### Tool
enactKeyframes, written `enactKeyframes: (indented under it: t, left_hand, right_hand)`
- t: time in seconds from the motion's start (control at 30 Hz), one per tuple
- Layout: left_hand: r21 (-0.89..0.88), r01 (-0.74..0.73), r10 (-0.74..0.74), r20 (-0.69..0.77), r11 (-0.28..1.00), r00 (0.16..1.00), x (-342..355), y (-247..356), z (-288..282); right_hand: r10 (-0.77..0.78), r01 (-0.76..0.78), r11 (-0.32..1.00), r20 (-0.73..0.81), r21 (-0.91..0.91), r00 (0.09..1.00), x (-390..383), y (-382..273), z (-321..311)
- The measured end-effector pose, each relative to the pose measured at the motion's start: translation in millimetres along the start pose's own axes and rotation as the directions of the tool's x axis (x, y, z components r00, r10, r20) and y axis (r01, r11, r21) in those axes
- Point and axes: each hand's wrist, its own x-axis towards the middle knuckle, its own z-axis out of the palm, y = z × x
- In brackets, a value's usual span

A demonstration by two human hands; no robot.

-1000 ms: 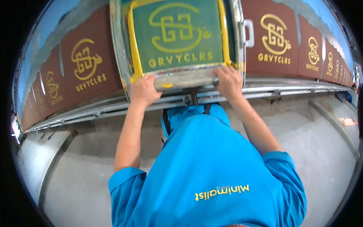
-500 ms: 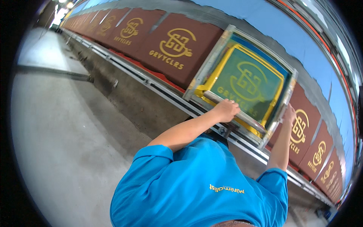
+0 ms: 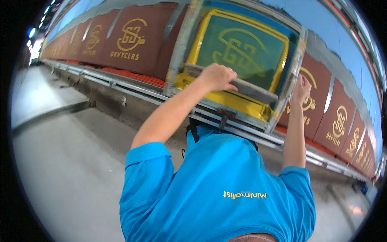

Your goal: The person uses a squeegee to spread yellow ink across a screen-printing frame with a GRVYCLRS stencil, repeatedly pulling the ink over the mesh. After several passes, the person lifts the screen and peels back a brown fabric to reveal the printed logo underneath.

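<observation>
A screen-printing frame [image 3: 179,48] with pale metal rails rests over the long table in front of me. Its green mesh [image 3: 246,50] carries a yellow-green emblem and is bordered in yellow. Across the near part of the mesh lies a long, grey squeegee [image 3: 256,92]. My left hand [image 3: 219,77] is closed over the squeegee's upper edge, left of its middle. At the frame's right rail, my right hand [image 3: 301,89] has its fingers curled against the outer side. The squeegee covers the lettering below the emblem.
Brown fabric panels [image 3: 129,36] with gold emblems lie in a row along the table, on both sides of the frame. A metal rail [image 3: 109,82] runs along the table's near edge, with a bracket [image 3: 225,117] below the frame. Concrete floor [image 3: 64,161] extends to the left.
My left hand and the squeegee have moved away from me over the mesh, covering lettering that showed before. The frame sits higher and larger in view. My right hand stays by its right rail.
</observation>
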Motion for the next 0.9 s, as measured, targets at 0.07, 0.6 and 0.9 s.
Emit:
enactKeyframes:
  t: [0.07, 0.6, 0.9]
  left_hand:
    - [-0.04, 0.024, -0.02, 0.093, 0.999, 0.995, -11.8, -17.5, -24.6]
    - [-0.13, 0.119, -0.031, 0.538, 0.984, 0.842, 19.7, -76.1, -19.3]
    - [0.009, 0.038, -0.039, 0.247, 0.999, 0.968, 116.3, -81.3, -124.5]
  right_hand:
    - [0.031, -0.032, 0.999, 0.012, 0.007, 0.999, -15.3, -16.8, 11.9]
    - [0.018, -0.025, 0.92, -0.023, -0.392, 1.0, -21.3, -51.6, 39.8]
    - [0.036, -0.04, 0.93, -0.018, -0.366, 0.999, 8.0, -54.7, 32.7]
